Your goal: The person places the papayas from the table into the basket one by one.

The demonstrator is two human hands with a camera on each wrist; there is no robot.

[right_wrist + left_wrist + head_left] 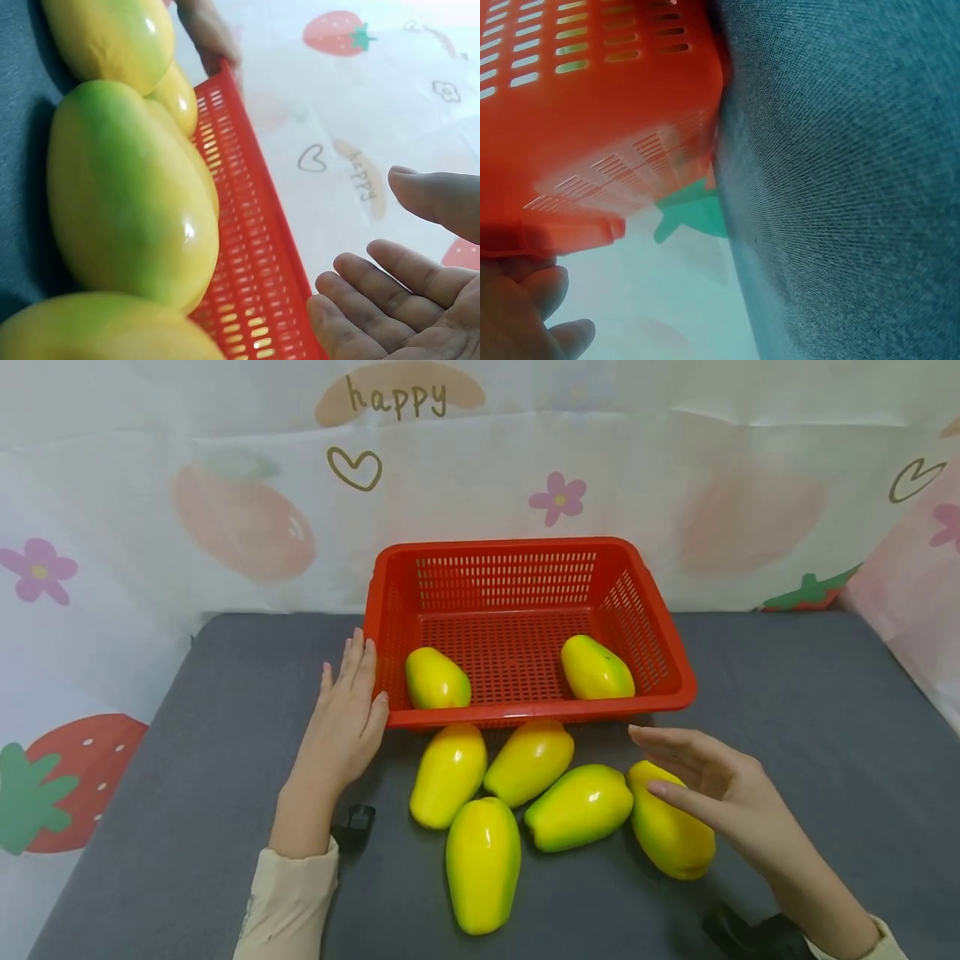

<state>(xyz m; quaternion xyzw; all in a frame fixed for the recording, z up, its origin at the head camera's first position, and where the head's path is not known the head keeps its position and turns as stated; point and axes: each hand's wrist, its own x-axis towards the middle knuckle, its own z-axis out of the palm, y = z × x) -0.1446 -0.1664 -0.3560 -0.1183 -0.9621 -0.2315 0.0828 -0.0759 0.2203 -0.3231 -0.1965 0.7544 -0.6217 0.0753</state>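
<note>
1. Head view: Mango-like fruits [483, 866], glossy yellow-green ovals, count seven: two in the red slotted plastic basket [525, 717], near its front wall at opposite ends; five on the grey cloth-covered desk [787, 693] in front of it. One basket, two hands. Left hand [341, 727] flat along basket's left side, fingers straight, not clamped. Right hand [720, 785] held over the rightmost fruit [671, 827], thumb and fingers apart, holding nothing. Risk: smooth rounded skin could slip out of a shallow grip; a knock could roll the rightmost fruit into its neighbour or away across desk.

2. Left wrist view: one basket, left fingers by the rim. Yellow shows through slots; fruit count, can't tell. Risk: uneven push from this side could skew the basket.

3. Right wrist view: at least four fruits outside the basket, partly overlapping. Right palm bare, fingers spread from thumb. Risk: close packing could make fingers nudge the wrong fruit; a low lift could catch the rim.
</note>
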